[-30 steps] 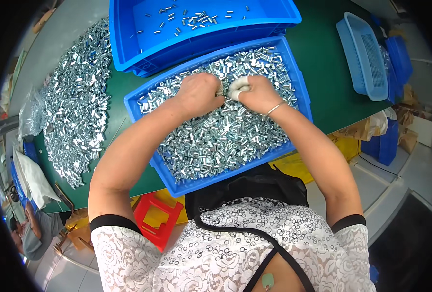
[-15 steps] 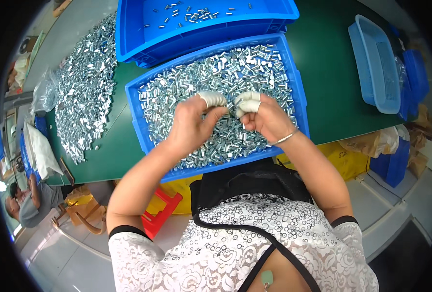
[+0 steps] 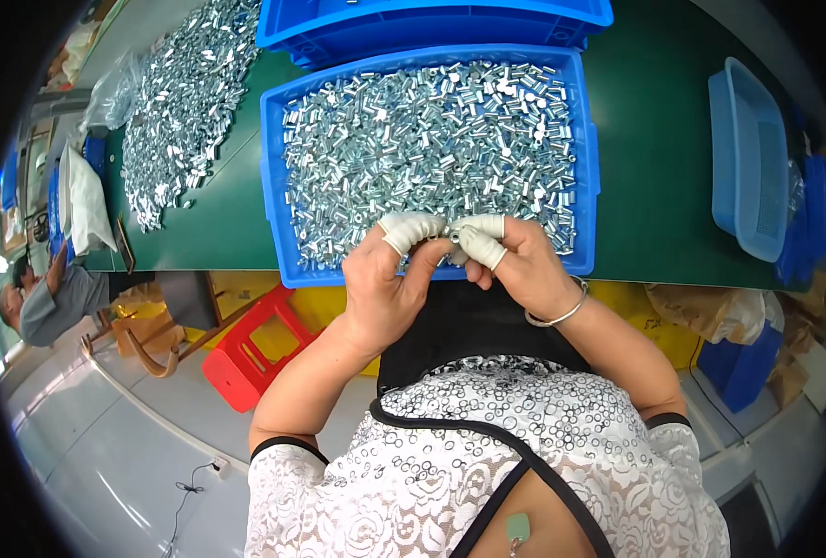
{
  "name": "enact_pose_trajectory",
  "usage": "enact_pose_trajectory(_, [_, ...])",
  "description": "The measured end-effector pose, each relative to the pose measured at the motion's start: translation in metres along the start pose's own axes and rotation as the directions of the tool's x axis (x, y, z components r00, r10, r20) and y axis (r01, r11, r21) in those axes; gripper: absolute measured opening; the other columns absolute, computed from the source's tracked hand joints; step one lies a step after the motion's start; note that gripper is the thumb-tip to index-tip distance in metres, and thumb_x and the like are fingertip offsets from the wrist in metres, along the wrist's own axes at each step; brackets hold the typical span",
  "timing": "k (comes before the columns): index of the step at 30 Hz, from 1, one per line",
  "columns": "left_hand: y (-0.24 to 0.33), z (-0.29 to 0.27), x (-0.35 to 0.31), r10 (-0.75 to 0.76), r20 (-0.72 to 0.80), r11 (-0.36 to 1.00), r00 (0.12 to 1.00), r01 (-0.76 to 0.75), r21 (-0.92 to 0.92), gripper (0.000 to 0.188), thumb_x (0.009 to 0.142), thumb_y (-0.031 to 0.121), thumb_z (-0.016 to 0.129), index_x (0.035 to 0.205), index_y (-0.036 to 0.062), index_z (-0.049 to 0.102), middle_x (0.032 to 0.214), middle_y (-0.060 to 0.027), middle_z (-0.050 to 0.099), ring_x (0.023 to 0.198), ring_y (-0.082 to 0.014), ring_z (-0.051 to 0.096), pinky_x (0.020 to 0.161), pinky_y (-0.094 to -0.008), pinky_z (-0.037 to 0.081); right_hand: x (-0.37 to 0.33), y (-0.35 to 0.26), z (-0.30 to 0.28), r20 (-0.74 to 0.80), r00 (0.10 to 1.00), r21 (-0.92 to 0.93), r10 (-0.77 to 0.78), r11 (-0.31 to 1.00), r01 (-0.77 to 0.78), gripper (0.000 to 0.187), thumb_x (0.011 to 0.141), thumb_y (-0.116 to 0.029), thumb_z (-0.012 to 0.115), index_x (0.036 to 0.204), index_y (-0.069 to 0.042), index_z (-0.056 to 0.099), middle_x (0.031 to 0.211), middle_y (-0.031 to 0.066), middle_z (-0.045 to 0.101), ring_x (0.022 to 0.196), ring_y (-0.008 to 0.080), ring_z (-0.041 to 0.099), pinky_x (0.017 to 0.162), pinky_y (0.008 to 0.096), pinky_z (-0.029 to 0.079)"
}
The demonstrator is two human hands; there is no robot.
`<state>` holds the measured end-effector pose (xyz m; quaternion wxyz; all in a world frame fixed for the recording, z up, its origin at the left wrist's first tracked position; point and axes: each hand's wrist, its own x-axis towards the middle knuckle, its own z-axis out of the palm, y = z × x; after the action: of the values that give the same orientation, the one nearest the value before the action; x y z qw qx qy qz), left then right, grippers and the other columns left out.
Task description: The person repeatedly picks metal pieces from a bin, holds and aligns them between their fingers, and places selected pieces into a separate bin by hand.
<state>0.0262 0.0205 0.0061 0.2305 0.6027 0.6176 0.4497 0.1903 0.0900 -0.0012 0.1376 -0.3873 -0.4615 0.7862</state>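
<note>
Above the near rim of a blue tray, my two hands meet fingertip to fingertip. White finger cots cover some fingers on both. My left hand is closed in a pinch, thumb against the covered fingers, on small silvery metal sleeves. My right hand pinches from the other side at a metal sleeve, whose round open end shows between the fingertips. How many pieces each hand holds is hidden. Loose metal sleeves of the same kind fill the tray, lying in all directions.
Behind the tray stands a deeper blue bin. A heap of metal pieces lies on the green table at left, beside a clear plastic bag. At right is a light blue basket. A red stool stands below; another person sits far left.
My hands have come back from over the tray's middle to its near rim, and their fingertips are closer together. The whole view has shifted, showing more floor.
</note>
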Motion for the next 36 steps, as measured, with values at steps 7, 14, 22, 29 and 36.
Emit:
enact_pose_trajectory(7, [-0.003, -0.022, -0.016, -0.106, 0.069, 0.975, 0.992, 0.118, -0.189, 0.021, 0.074, -0.005, 0.070, 0.092, 0.0004, 0.060, 0.086, -0.0093, 0.061, 0.076, -0.0172, 0.058, 0.067, -0.0268, 0.048, -0.004, 0.003, 0.020, 0.068, 0.998, 0.062, -0.006, 0.998, 0.002, 0.023, 0.094, -0.021, 0.053, 0.102, -0.002, 0.064, 0.077, 0.0014, 0.061, 0.062, 0.0063, 0.054, 0.054, 0.0199, 0.044])
enact_pose_trajectory(14, [-0.035, -0.039, -0.020, -0.057, 0.056, 0.915, 0.997, 0.075, -0.395, 0.025, 0.072, -0.008, 0.071, 0.092, 0.0009, 0.060, 0.092, -0.0106, 0.058, 0.084, -0.0194, 0.057, 0.073, -0.0294, 0.048, 0.004, -0.003, 0.052, -0.063, 0.995, -0.006, -0.077, 0.997, 0.077, 0.022, 0.092, -0.018, 0.058, 0.106, -0.002, 0.064, 0.074, -0.0005, 0.062, 0.060, 0.0042, 0.053, 0.054, 0.0192, 0.044])
enact_pose_trajectory(22, [-0.060, -0.065, -0.001, -0.071, 0.094, 0.831, 0.993, 0.111, -0.545, 0.027, 0.072, -0.011, 0.070, 0.094, 0.0001, 0.059, 0.093, -0.0114, 0.058, 0.086, -0.0202, 0.058, 0.074, -0.0299, 0.048, 0.024, -0.023, 0.081, -0.159, 0.981, -0.145, -0.108, 0.986, 0.085, 0.024, 0.094, -0.020, 0.055, 0.106, -0.002, 0.064, 0.074, 0.0009, 0.061, 0.063, 0.0048, 0.054, 0.054, 0.0187, 0.044])
enact_pose_trajectory(29, [-0.067, -0.065, 0.023, -0.156, 0.299, 0.899, 0.941, 0.261, -0.351, 0.014, 0.072, -0.004, 0.064, 0.086, -0.0037, 0.064, 0.086, -0.0099, 0.062, 0.083, -0.0206, 0.059, 0.074, -0.0307, 0.047, 0.035, -0.001, 0.082, -0.269, 0.959, -0.113, -0.090, 0.992, 0.062, 0.019, 0.091, -0.020, 0.058, 0.098, -0.004, 0.066, 0.069, -0.0017, 0.061, 0.062, 0.0038, 0.051, 0.054, 0.0247, 0.044])
enact_pose_trajectory(36, [-0.063, -0.043, 0.027, -0.237, 0.386, 0.632, 0.892, 0.443, -0.636, 0.010, 0.080, -0.001, 0.064, 0.089, -0.0023, 0.062, 0.086, -0.0073, 0.061, 0.072, -0.0128, 0.057, 0.062, -0.0235, 0.046, 0.005, -0.069, 0.053, -0.310, 0.949, -0.366, 0.052, 0.915, -0.170, 0.034, 0.091, -0.035, 0.056, 0.088, -0.002, 0.064, 0.070, 0.0063, 0.063, 0.062, 0.0128, 0.057, 0.058, 0.0310, 0.045])
